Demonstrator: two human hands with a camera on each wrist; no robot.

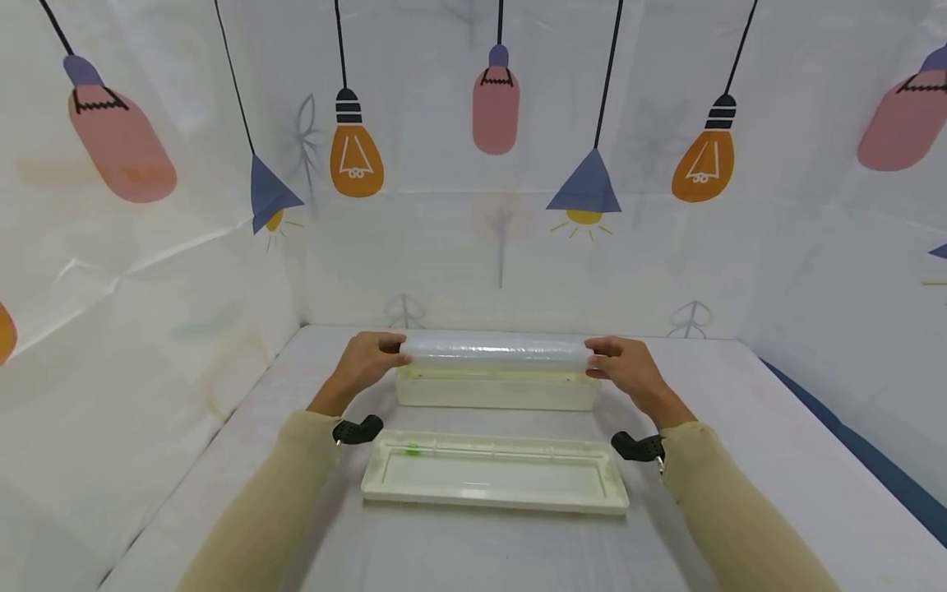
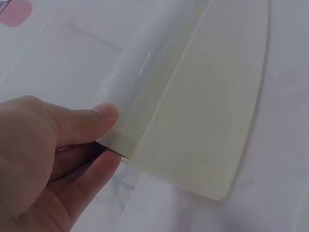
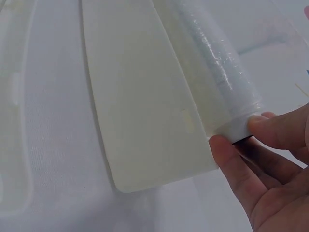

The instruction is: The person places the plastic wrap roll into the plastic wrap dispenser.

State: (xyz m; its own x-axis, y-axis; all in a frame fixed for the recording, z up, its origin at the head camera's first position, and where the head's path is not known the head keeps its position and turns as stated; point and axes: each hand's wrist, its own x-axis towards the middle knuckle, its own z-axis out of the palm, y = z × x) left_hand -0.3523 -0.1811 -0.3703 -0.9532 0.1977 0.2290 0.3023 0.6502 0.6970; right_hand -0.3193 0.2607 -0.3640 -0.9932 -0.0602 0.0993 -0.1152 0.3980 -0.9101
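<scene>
A roll of clear plastic wrap (image 1: 496, 352) lies level over the open top of a long cream dispenser box (image 1: 496, 391). My left hand (image 1: 365, 363) holds the roll's left end, and my right hand (image 1: 630, 368) holds its right end. In the left wrist view, the thumb (image 2: 104, 113) rests on top of the roll with fingertips at the end of its core. The right wrist view shows the other end of the roll (image 3: 224, 72) pinched between thumb and fingers, close to the box's (image 3: 145, 111) upper edge. The box's inside is mostly hidden beneath the roll.
A cream lid (image 1: 491, 481) with a raised rim and a green mark lies on the white-covered table (image 1: 473, 551), nearer to me than the box. White sheeting (image 1: 444, 263) printed with lamps stands behind the table and along both sides.
</scene>
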